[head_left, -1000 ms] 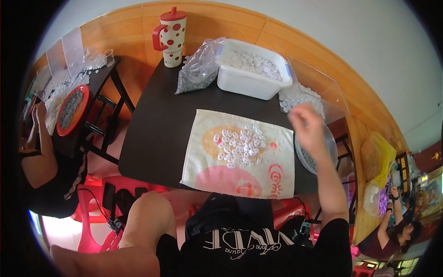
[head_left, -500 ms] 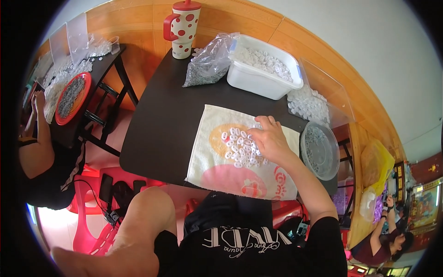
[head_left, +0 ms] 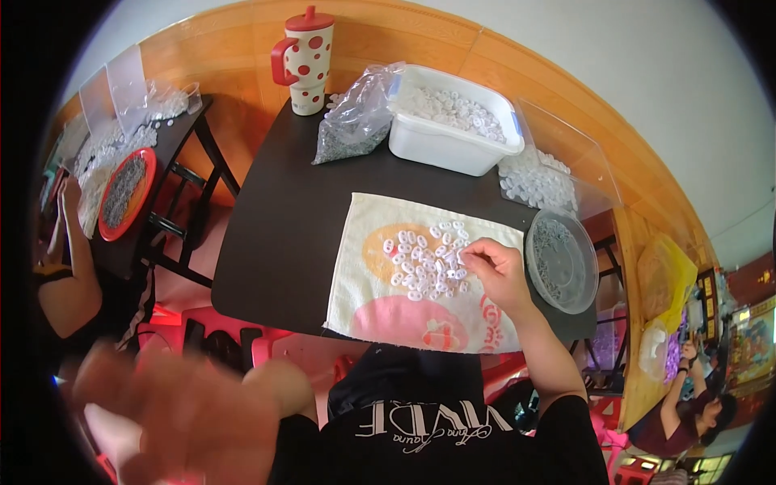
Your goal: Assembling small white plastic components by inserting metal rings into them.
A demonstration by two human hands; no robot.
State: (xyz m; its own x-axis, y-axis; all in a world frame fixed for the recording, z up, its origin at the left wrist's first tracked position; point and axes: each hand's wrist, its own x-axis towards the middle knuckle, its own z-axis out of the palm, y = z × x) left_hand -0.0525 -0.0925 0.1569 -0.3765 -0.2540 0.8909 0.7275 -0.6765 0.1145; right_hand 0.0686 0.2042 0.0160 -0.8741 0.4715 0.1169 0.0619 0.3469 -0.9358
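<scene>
Many small white oval plastic pieces, each with two holes, lie in a loose pile (head_left: 422, 260) on a cream towel (head_left: 343, 279) with orange and pink prints. At the right edge of the pile is my right hand (head_left: 497, 271), its thumb and fingers pinched together. White pieces touch the fingertips, but what is between them is too small to make out. My left hand (head_left: 174, 412) is raised at the lower left, away from the table, and smeared by motion, so its fingers do not show clearly.
Along the back of the dark table (head_left: 271, 242) stand a dotted tumbler (head_left: 309, 65), a bag of small metal parts (head_left: 356, 133), a white tub (head_left: 449, 149) and a clear bin of white pieces (head_left: 537, 178). A round clear container (head_left: 562, 263) sits at the right. Other people work nearby.
My right hand has drawn back from over the pile to its right edge and its fingers have pinched together. My left hand has come up into view at the lower left.
</scene>
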